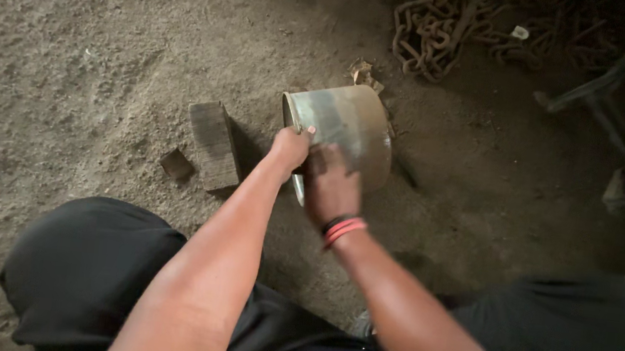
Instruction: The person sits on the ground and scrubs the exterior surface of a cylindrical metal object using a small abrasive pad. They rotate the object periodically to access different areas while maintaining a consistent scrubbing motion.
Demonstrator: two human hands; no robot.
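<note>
Both hands hold a dull grey-brass cylindrical metal pot (344, 128) tipped sideways over the dirt floor (94, 44): left hand (290, 148) gripping its rim, right hand (331, 185) flat against its side, rectangular wooden block (213, 144) just left of them.

**Two hands hold a metal pot on its side over a dirt floor**

Seen from above, a dull metal pot (348, 129) lies tipped sideways, its open mouth facing left. The left hand (290, 148) grips the rim, thumb on the outer wall. The right hand (331, 185), blurred, wearing red and black wristbands (343, 230), presses against the pot's side. A wooden block (213, 144) stands just left of the pot, with a smaller chip beside it. A rusty chain (429, 25) lies heaped behind.
</note>
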